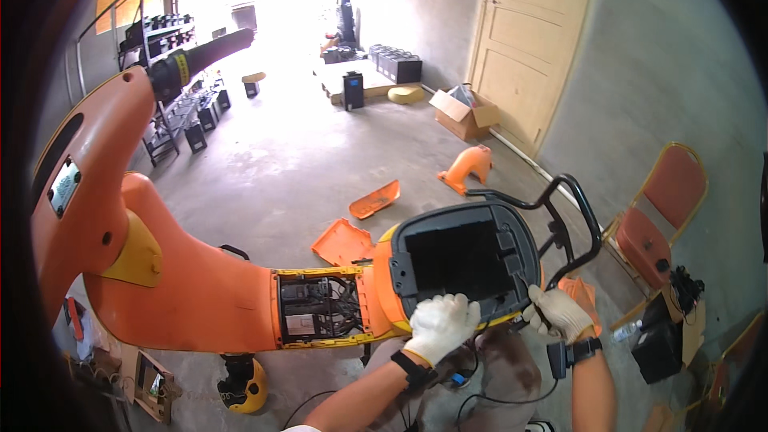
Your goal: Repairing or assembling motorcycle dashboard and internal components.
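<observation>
An orange electric scooter [200, 296] stretches across in front of me, its seat area lacking a seat. The dark storage compartment [452, 260] at its rear is open, with a grey plastic rim around it. My left hand [442, 326], in a white knitted glove, is closed at the near edge of this compartment; what its fingers hold is hidden. Farther right, my right hand [562, 314], gloved too, has curled fingers beside the rim's near right corner, below the black rear rack [596, 228]. A thin dark piece shows at those fingers, too small to name.
Wiring fills an open bay [320, 306] in the footboard. Orange panels [344, 242] lie on the floor beyond, near a curved orange fender [466, 168]. A red chair [652, 232] and a black box [664, 336] stand at right. Black batteries [396, 64] and a carton [464, 114] sit farther back.
</observation>
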